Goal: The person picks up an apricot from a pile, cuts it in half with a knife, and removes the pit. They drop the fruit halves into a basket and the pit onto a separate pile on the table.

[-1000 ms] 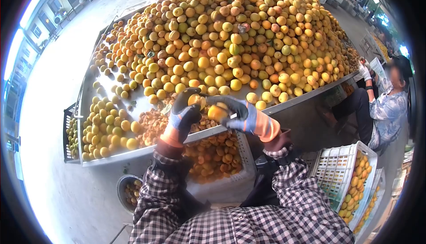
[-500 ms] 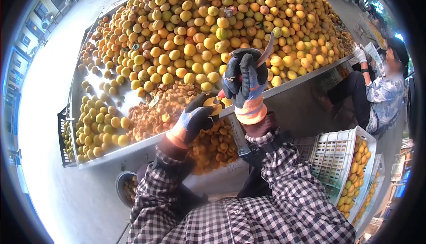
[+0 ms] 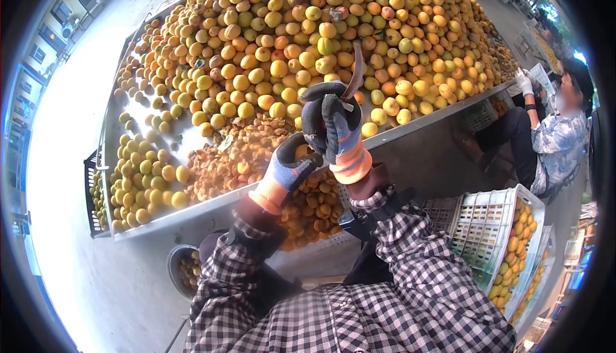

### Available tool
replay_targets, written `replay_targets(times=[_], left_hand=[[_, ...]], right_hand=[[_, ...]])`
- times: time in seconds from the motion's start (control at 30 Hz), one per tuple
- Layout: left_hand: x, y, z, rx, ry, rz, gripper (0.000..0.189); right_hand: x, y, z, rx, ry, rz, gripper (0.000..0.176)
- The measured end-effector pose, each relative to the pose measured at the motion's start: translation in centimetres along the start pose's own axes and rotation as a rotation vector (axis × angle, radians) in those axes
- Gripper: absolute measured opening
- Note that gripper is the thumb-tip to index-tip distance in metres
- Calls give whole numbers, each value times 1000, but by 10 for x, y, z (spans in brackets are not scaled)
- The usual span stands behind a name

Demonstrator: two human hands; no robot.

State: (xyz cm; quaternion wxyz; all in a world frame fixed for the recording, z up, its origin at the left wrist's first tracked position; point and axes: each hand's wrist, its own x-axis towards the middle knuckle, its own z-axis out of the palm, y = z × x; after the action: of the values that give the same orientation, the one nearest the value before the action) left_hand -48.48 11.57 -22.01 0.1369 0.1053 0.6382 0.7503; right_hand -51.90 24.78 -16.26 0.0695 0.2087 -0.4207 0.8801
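My right hand (image 3: 337, 122), in a black-palmed work glove, is closed around a knife whose curved blade (image 3: 355, 74) points up and away from me; its handle is mostly hidden. Just to its left, my left hand (image 3: 285, 166), in a matching glove, is closed on an apricot (image 3: 301, 151). Only a yellow patch of that fruit shows between the fingers. The two hands are close together, fingertips nearly touching, above the near rim of a metal table. Beyond them rises a big heap of whole apricots (image 3: 276, 71).
Small brownish-orange pieces (image 3: 224, 167) lie beside green-yellow apricots (image 3: 142, 180) on the metal table (image 3: 192, 214). Below it is a crate of cut fruit (image 3: 316, 202). A bucket (image 3: 174, 269) stands left, white crates (image 3: 484, 221) right. Another person (image 3: 555, 138) sits at the right.
My right hand has moved left and slightly down with the knife, closing the gap to my left hand. The left hand has turned, and less of the apricot shows.
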Motion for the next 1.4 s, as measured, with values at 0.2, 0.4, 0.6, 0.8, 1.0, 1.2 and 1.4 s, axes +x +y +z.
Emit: replay_targets(times=[0.2,0.4,0.6,0.8,1.0,1.2,1.4], left_hand=[[3,0,1,98,8,61,44],[5,7,-1,246,10,138,36],[15,13,0,744,85,298,29],[21,27,-6,1181,36,202,37],[24,26,-34,1230,272,141,51],[21,24,-59,868,403,290,25],[-7,30,-36,467,-354,173,22]], right_hand=[[3,0,-3,-32,101,106,33],[7,1,1,114,272,317,32],[12,23,-19,251,573,457,31],[17,46,-37,386,722,483,28],[23,27,-24,130,670,340,34],[25,23,-37,25,545,180,27],[31,44,-46,-430,276,412,7]])
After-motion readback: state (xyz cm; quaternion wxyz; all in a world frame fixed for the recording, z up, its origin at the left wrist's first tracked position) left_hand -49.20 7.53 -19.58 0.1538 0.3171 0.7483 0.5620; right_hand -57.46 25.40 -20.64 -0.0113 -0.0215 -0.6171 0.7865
